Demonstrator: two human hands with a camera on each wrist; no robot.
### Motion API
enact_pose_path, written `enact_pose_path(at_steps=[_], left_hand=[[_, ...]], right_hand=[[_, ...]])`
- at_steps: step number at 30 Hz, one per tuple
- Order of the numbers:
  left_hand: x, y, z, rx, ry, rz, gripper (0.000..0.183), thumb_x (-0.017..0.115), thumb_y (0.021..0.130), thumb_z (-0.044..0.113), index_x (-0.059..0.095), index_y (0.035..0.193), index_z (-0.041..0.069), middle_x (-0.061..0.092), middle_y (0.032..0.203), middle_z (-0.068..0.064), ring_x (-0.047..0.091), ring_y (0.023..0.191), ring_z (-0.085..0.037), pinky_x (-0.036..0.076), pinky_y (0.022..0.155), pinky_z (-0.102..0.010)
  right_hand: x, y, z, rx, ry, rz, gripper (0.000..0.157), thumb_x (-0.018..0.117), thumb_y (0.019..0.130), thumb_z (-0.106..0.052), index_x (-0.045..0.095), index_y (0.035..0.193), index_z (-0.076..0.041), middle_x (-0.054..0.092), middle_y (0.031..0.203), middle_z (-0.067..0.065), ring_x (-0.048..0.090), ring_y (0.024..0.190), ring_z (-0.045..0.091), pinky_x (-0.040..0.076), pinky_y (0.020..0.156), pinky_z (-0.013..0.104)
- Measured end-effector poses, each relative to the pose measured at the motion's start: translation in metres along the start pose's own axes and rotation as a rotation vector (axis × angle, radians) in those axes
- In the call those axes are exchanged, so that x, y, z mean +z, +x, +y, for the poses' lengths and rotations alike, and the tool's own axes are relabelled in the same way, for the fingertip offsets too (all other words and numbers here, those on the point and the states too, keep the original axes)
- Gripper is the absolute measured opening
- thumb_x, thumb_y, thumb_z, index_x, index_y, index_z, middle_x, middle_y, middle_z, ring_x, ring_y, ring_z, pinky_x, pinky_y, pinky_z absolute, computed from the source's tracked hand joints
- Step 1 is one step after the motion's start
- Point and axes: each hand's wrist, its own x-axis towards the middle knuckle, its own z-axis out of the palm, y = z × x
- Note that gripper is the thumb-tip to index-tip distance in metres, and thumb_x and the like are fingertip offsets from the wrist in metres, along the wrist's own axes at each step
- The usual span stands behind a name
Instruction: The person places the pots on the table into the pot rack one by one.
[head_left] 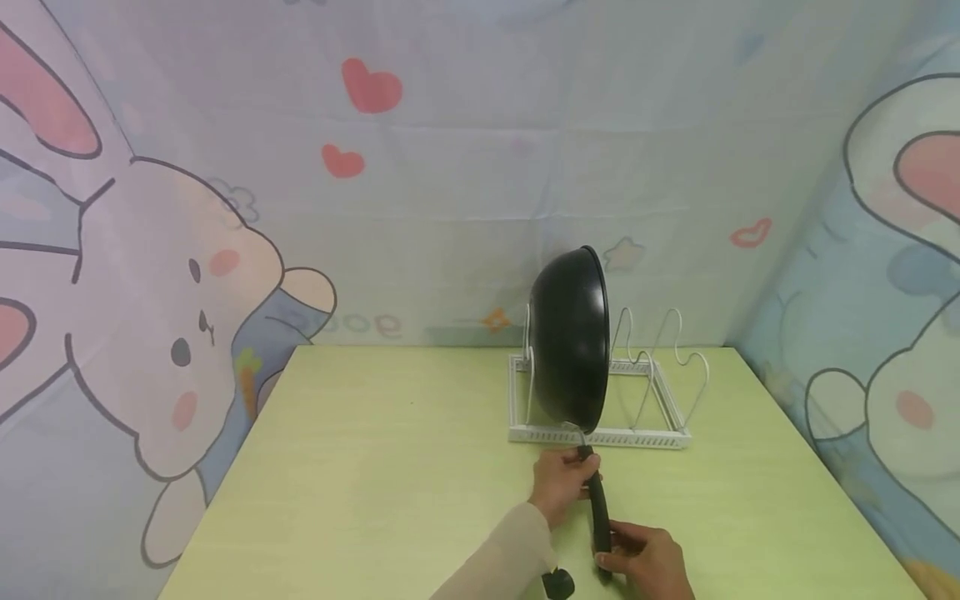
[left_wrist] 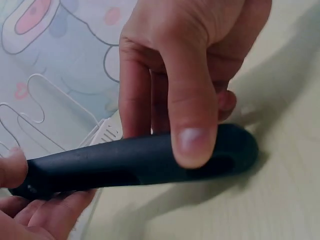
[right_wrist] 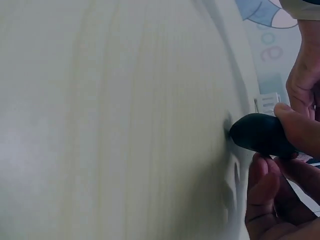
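Note:
A black wok (head_left: 568, 342) stands on its side in the left part of a white wire rack (head_left: 600, 437), its rim facing right. Its long black handle (head_left: 599, 512) points toward me. Near the pan end, my left hand (head_left: 558, 483) grips the handle between thumb and fingers. My right hand (head_left: 648, 560) pinches the free end of the handle, thumb on one side and fingers on the other. The left wrist view shows the right thumb lying across the handle (left_wrist: 110, 162). In the right wrist view the rounded handle tip (right_wrist: 260, 134) sticks out past the fingers.
The rack's wavy wire dividers (head_left: 690, 367) rise to the right of the wok. A pale yellow-green table (head_left: 360, 467) carries the rack near its back edge. Behind hangs a cartoon-printed cloth (head_left: 465, 167). A small black device (head_left: 558, 583) sits at my left wrist.

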Motion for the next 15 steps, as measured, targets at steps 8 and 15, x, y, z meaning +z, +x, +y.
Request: enact_pose_path(at_steps=[8, 15], left_hand=[[-0.026, -0.002, 0.007, 0.009, 0.189, -0.229, 0.022, 0.067, 0.094, 0.01, 0.069, 0.109, -0.005, 0.077, 0.099, -0.018, 0.077, 0.082, -0.032, 0.065, 0.07, -0.04], [-0.084, -0.015, 0.024, 0.429, 0.954, -0.308, 0.022, 0.065, 0.095, 0.021, 0.073, 0.11, 0.009, 0.077, 0.106, -0.004, 0.075, 0.086, -0.014, 0.06, 0.071, -0.021]], right_hand=[[-0.009, 0.001, 0.004, -0.061, -0.057, -0.067, 0.048, 0.09, 0.069, -0.016, 0.073, 0.111, 0.001, 0.078, 0.089, 0.009, 0.072, 0.073, 0.015, 0.058, 0.064, 0.025], [-0.036, 0.003, 0.021, -0.216, -0.083, -0.21, 0.042, 0.079, 0.086, -0.027, 0.07, 0.114, 0.003, 0.078, 0.091, 0.008, 0.07, 0.072, 0.006, 0.056, 0.064, 0.021]])
